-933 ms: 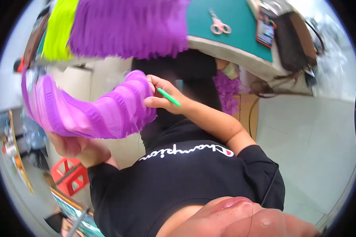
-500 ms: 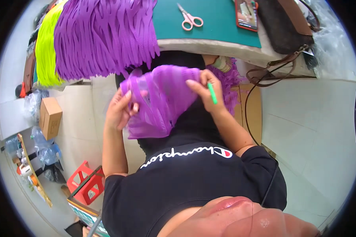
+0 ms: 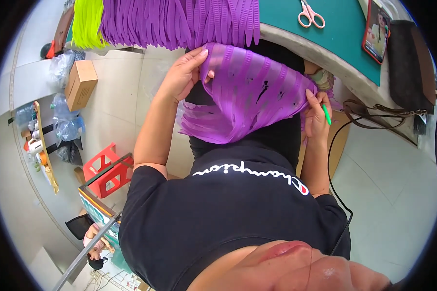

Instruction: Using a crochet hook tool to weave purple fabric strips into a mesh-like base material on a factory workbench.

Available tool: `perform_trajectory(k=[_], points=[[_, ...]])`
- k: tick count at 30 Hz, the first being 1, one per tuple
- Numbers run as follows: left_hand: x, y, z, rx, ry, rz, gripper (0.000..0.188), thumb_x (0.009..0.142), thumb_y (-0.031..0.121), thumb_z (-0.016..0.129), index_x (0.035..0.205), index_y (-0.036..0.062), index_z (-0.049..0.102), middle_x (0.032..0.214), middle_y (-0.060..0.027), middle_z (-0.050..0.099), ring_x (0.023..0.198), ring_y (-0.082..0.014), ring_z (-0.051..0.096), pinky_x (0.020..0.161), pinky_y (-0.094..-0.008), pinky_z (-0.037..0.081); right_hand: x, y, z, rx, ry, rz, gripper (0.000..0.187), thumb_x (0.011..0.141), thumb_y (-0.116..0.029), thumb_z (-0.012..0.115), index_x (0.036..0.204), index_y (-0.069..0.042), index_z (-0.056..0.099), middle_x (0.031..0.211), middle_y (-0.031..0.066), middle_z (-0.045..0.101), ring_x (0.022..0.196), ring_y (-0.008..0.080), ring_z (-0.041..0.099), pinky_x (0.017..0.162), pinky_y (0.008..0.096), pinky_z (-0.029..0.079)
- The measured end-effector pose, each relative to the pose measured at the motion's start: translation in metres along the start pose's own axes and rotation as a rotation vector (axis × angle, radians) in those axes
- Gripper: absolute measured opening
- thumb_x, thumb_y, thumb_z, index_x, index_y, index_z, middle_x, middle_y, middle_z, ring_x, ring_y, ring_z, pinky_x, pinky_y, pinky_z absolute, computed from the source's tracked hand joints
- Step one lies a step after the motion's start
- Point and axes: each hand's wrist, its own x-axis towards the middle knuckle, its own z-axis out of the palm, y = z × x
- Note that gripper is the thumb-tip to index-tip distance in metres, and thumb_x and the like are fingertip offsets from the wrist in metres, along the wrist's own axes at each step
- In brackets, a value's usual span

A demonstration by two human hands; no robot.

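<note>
- Purple and translucent, the thin banded sheet [image 3: 251, 92] spans our two hands above the black trousers [image 3: 279, 143], just below the table edge.
- Our left hand [image 3: 183, 76] pinches its upper left corner, thumb on top and fingers curled behind; the forearm runs up from the black sleeve, elbow out.
- Our right hand [image 3: 317, 116], lower and nearly closed, grips the right-hand tip between thumb and forefinger, while a slim green stick-like tool [image 3: 327, 114] pokes out from the fingers, slanting.
- Thicker ribbed bands cross the filmy material, which looks rubbery; small ragged gaps let dark cloth show through.
- We see the long axis slope gently down from left hand to right, the narrow end pointing right and loose strips trailing at the lower left.
- On the table's green mat [image 3: 344, 48] lie pink-handled scissors [image 3: 311, 19] and a phone in a red case [image 3: 376, 31]; beside the mat, purple ribbed strips [image 3: 179, 22] and lime-yellow strips [image 3: 87, 24] hang over the edge.
</note>
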Motion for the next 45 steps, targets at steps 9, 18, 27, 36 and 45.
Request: perform_trajectory(k=[9,18,27,36,45], points=[[0.001,0.000,-0.010,0.039,0.048,-0.018,0.026,0.095,0.026,0.055,0.104,0.0029,0.061,0.081,-0.0018,0.063,0.065,-0.0098,0.058,0.059,-0.0232,0.045,-0.004,-0.018,0.021,-0.006,-0.052,-0.022,0.021,0.087,0.003,0.060,0.082,-0.010,0.044,0.091,0.0057,0.059,0.084,0.0136,0.061,0.076,0.0258,0.051],[-0.045,0.056,0.048,0.504,-0.764,-0.010,0.034,0.068,0.014,0.080,0.090,-0.0073,0.066,0.082,-0.0052,0.065,0.075,-0.0098,0.055,0.065,-0.0269,0.045,-0.052,-0.084,0.051,-0.028,-0.460,-0.423,0.028,0.079,0.000,0.064,0.080,-0.012,0.039,0.097,0.0145,0.054,0.090,0.0181,0.054,0.079,0.0280,0.045],[-0.067,0.025,0.207,0.186,-0.971,0.684,0.030,0.083,0.009,0.069,0.111,0.0009,0.062,0.106,-0.0109,0.061,0.105,-0.0257,0.054,0.095,-0.0379,0.039,-0.124,-0.175,0.041,-0.377,0.196,-1.144,0.023,0.096,-0.019,0.040,0.107,-0.002,0.051,0.096,0.0126,0.055,0.082,0.0181,0.058,0.077,0.0297,0.050],[-0.095,0.003,0.136,-0.215,-0.767,0.307,0.066,0.084,0.011,0.060,0.141,0.0000,0.030,0.138,-0.0147,0.042,0.128,-0.0261,0.042,0.108,-0.0436,0.030,-0.103,-0.197,0.045,-0.645,-0.300,-0.624,0.036,0.079,-0.004,0.066,0.066,-0.011,0.034,0.084,0.0106,0.064,0.068,0.0091,0.051,0.059,0.0205,0.040],[-0.077,-0.102,0.079,-0.944,-0.518,-0.251,0.089,0.077,0.047,0.070,0.142,0.0023,0.028,0.139,-0.0111,0.041,0.124,-0.0275,0.045,0.105,-0.0422,0.037,-0.012,-0.061,0.139,-0.932,-0.644,-0.662,0.043,0.082,-0.009,0.070,0.064,-0.005,0.031,0.058,0.0023,0.036,0.057,0.0100,0.033,0.051,0.0269,0.037]])
